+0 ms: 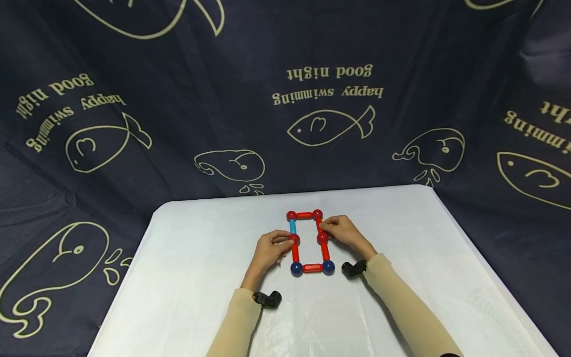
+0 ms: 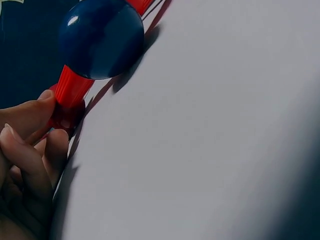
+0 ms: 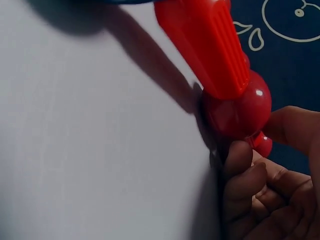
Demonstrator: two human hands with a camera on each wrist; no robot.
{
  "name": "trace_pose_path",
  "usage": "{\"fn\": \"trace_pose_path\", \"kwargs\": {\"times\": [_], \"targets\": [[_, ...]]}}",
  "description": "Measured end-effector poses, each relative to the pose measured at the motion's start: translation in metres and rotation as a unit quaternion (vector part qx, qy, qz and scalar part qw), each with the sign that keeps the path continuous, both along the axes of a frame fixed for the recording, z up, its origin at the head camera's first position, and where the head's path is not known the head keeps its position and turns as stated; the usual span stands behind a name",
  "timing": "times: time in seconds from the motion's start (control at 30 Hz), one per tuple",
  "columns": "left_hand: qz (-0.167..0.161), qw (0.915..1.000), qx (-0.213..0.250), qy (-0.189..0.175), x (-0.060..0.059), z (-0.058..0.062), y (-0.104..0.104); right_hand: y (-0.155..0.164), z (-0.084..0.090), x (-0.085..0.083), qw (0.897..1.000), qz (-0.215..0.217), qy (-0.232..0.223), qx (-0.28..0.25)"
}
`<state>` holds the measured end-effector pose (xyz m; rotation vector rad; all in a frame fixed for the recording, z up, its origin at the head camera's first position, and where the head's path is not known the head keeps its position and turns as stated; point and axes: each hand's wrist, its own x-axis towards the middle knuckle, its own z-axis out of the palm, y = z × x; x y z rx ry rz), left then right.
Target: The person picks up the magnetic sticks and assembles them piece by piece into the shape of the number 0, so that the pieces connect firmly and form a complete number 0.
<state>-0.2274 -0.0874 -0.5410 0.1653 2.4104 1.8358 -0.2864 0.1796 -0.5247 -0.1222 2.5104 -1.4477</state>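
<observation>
Balls and rods are joined into an upright-looking rectangle on the table, with a bar across its middle absent. Its far corners are red balls [image 1: 317, 214] and its near corners are blue balls [image 1: 328, 267]. My left hand [image 1: 269, 249] pinches the middle-left red ball [image 1: 294, 239], between a light blue rod [image 1: 292, 227] and a red rod [image 1: 295, 253]. On the opposite side my right hand [image 1: 343, 232] pinches the upper-right red rod [image 1: 319, 223], close to the middle-right red ball [image 3: 240, 110]. Fingers partly hide both held parts.
The pieces lie on a white-covered table [image 1: 187, 277]. Behind it hangs a dark cloth [image 1: 241, 109] with fish and whale drawings. Each wrist wears a black camera [image 1: 268, 299] on a band.
</observation>
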Motion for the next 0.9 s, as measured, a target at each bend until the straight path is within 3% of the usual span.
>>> {"fn": "trace_pose_path", "kwargs": {"times": [0.17, 0.53, 0.9], "targets": [[-0.001, 0.9999, -0.011, 0.003, -0.0002, -0.0006, 0.0017, 0.0002, 0.0016, 0.0004, 1.000, -0.007, -0.005, -0.002], [0.030, 0.9986, -0.037, 0.024, -0.0005, -0.0016, 0.0066, -0.0048, 0.0014, 0.0027, 1.000, -0.023, -0.008, 0.006], [0.027, 0.9982, -0.048, 0.025, 0.0001, -0.0023, 0.0075, -0.0031, 0.0010, 0.0039, 1.000, -0.020, -0.007, -0.007]]}}
